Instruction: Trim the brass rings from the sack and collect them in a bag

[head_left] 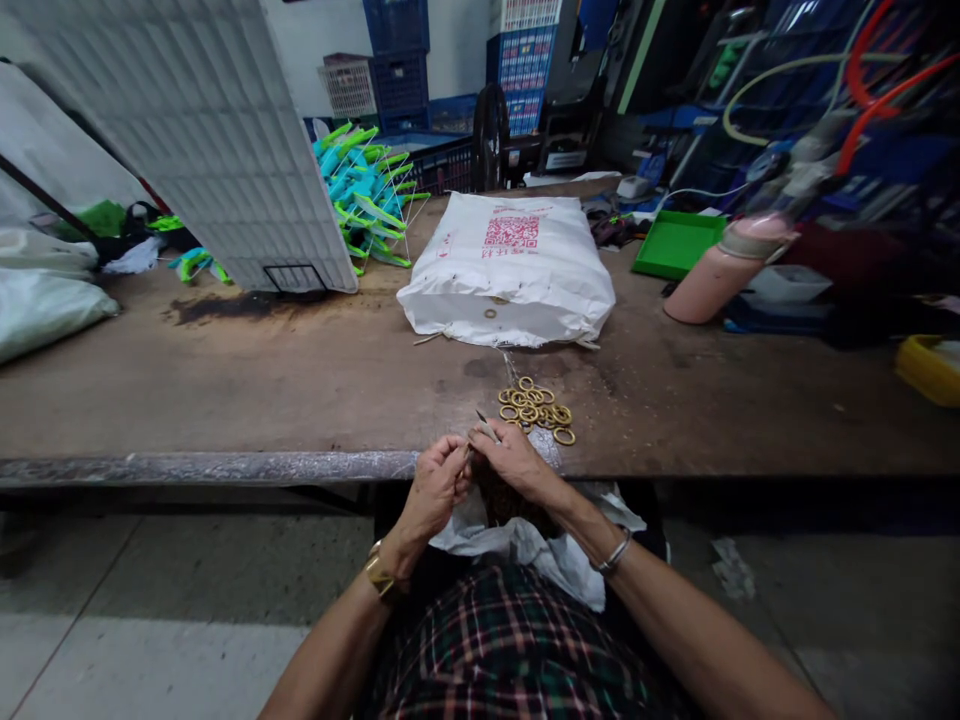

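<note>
My left hand [433,492] is closed in a pinch at the table's front edge; what its fingertips hold is too small to make out. Against it, fingertips nearly meeting, is my right hand [519,464], closed on a small pointed blade [486,426] whose dark tip sticks up and away from me. Just beyond the hands lies a loose pile of brass-coloured rings [529,398] on the wooden table [315,385]. Below my hands, an opened white bag [525,540] on my lap has dark brown contents, partly hidden by my right hand and forearm.
A large white sack [510,255] with red print lies beyond the rings. To its left are a tall ribbed white panel [202,130] and a heap of green and blue pieces [367,195]. A pink bottle [720,270] and green tray [679,243] stand right.
</note>
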### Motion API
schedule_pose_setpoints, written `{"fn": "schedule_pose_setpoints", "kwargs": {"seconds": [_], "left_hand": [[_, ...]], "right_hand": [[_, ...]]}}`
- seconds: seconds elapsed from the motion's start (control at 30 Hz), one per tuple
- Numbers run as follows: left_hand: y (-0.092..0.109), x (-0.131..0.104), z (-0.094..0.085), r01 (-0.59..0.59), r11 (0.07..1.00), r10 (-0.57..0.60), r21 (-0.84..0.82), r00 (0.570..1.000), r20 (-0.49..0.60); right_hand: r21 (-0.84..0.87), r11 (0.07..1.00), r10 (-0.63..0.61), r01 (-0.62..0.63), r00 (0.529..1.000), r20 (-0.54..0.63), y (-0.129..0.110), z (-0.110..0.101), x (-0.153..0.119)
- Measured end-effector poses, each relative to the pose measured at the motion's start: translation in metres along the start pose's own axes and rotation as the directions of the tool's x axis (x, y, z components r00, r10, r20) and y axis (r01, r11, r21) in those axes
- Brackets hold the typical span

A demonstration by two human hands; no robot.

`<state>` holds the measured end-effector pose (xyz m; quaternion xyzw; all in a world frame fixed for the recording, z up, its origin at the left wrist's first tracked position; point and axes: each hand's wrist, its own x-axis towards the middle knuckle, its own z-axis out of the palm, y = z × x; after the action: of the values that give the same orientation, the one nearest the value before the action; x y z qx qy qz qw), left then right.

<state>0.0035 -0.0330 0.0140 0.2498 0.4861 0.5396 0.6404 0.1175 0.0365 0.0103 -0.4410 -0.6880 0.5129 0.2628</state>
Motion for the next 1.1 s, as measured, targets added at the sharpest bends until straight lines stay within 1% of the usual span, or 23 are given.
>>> {"fn": "schedule_pose_setpoints", "kwargs": {"seconds": [0.1, 0.23, 0.33, 0.4, 0.47, 0.53, 0.57, 0.63, 0.7, 0.77, 0.87, 0.97, 1.03, 1.1], "left_hand": [[0.002, -0.001, 0.0, 0.019, 0.999, -0.018, -0.042, 1.0, 0.022], [0.003, -0.002, 0.0, 0.005, 0.999, -0.003, -0.053, 0.999, 0.033], [0.003, -0.003, -0.001, -0.013, 0.998, 0.015, -0.062, 0.999, 0.047], [0.003, -0.004, -0.001, -0.014, 0.997, 0.018, -0.069, 0.999, 0.051], [0.004, -0.004, 0.0, -0.014, 0.997, 0.016, -0.07, 0.999, 0.035], [0.004, -0.005, 0.0, -0.023, 0.998, 0.022, -0.059, 1.0, -0.002], [0.004, -0.005, 0.001, -0.031, 0.998, 0.03, -0.047, 0.999, -0.02], [0.003, -0.005, 0.001, -0.055, 0.998, 0.054, -0.019, 0.997, -0.047], [0.002, -0.004, 0.0, -0.084, 0.996, 0.085, 0.009, 0.994, -0.063], [0.0, -0.003, -0.001, -0.112, 0.993, 0.115, 0.042, 0.991, -0.075], [-0.002, -0.002, -0.003, -0.145, 0.987, 0.151, 0.073, 0.985, -0.078], [-0.001, -0.008, -0.002, -0.141, 0.989, 0.144, 0.048, 0.987, -0.067], [0.003, -0.016, 0.001, -0.114, 0.993, 0.114, 0.012, 0.993, -0.028], [0.009, -0.025, 0.005, -0.073, 0.997, 0.075, -0.04, 0.997, 0.032]], "right_hand": [[-0.009, 1.0, -0.015, 0.015, 1.0, 0.004, -0.001, -0.001, -0.001], [0.039, 0.999, 0.006, -0.008, 0.999, 0.041, -0.004, 0.0, -0.003], [0.071, 0.997, 0.026, -0.028, 0.999, 0.029, -0.007, 0.0, -0.003], [0.05, 0.998, 0.028, -0.028, 1.0, 0.007, -0.008, 0.0, -0.003], [-0.035, 0.999, -0.001, 0.0, 1.0, -0.03, -0.008, -0.001, -0.004], [-0.197, 0.979, -0.066, 0.055, 0.997, -0.048, -0.006, -0.001, -0.006], [-0.29, 0.953, -0.105, 0.091, 0.994, -0.033, -0.005, -0.001, -0.007], [-0.455, 0.876, -0.16, 0.159, 0.986, 0.037, -0.002, 0.0, -0.011], [-0.562, 0.801, -0.181, 0.208, 0.978, 0.104, 0.0, 0.001, -0.015], [-0.633, 0.738, -0.184, 0.234, 0.972, 0.145, 0.0, 0.002, -0.018], [-0.7, 0.673, -0.15, 0.238, 0.971, 0.185, -0.003, 0.002, -0.018], [-0.743, 0.64, -0.069, 0.195, 0.978, 0.198, -0.005, 0.0, -0.017], [-0.767, 0.624, -0.024, 0.149, 0.985, 0.172, -0.005, -0.002, -0.016], [-0.785, 0.61, -0.021, 0.11, 0.992, 0.123, -0.004, -0.005, -0.017]]}}
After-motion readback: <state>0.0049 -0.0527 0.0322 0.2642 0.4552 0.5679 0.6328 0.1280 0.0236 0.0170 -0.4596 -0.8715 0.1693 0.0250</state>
